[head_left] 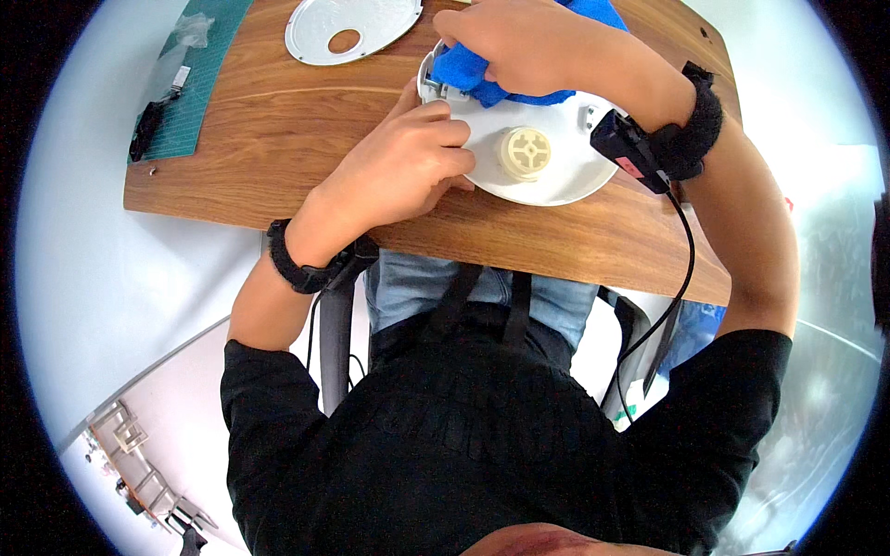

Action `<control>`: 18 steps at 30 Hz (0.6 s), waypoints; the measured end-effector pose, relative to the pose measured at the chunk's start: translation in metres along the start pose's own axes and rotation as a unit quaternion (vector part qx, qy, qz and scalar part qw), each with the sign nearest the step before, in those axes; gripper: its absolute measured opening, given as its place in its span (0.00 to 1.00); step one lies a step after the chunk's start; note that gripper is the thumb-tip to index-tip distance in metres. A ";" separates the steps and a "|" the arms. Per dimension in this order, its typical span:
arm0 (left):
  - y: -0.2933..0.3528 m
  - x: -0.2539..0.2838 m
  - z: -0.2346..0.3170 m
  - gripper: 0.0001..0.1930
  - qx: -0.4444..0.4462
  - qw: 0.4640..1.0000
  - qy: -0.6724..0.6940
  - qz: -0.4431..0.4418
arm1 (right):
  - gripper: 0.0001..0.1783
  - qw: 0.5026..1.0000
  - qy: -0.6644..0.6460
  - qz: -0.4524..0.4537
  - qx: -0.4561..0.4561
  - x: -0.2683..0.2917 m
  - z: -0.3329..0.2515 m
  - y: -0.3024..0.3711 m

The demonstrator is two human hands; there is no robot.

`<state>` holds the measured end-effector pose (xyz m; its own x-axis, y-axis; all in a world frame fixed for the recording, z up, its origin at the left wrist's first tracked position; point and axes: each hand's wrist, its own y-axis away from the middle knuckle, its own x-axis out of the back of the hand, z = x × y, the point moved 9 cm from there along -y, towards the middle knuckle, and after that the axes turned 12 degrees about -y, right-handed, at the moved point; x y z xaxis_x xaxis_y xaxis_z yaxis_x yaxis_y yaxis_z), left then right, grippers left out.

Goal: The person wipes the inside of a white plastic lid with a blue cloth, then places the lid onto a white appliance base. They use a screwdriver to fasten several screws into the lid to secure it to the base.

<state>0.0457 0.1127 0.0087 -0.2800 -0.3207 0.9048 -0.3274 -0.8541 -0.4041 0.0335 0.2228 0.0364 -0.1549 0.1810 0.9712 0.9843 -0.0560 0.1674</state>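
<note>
White dish-shaped housing (487, 125) sits on the wooden table (250, 120), and I judge wiping its upper-left edge to be the step in hand. My right hand (533, 46) has its fingers closed on a blue cloth (464, 69), pressed around the metal fitting there. My left hand (408, 153) is curled at the left rim, the housing just to the right of its fingers; I can't tell how firmly they grip. The next move, I'd say, calls for steadying that rim.

Wooden table (278, 139): mat (206, 102), disc (371, 17), perhaps bowl (567, 157)
</note>
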 end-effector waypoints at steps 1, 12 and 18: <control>-0.001 0.001 0.000 0.09 -0.001 1.000 0.008 0.005 | 0.16 1.000 -0.013 0.008 0.011 0.001 0.003 0.004; 0.000 0.004 0.000 0.09 -0.007 0.999 0.022 0.024 | 0.17 0.993 0.071 -0.039 -0.092 0.002 0.023 0.025; 0.001 0.002 0.000 0.11 0.001 1.000 0.006 0.018 | 0.15 0.991 0.066 0.105 0.053 -0.003 -0.002 0.035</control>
<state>0.0453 0.1111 0.0104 -0.3018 -0.3462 0.8883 -0.3156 -0.8429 -0.4357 0.0684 0.2179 0.0397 0.0511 0.0453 0.9977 0.9983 0.0267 -0.0524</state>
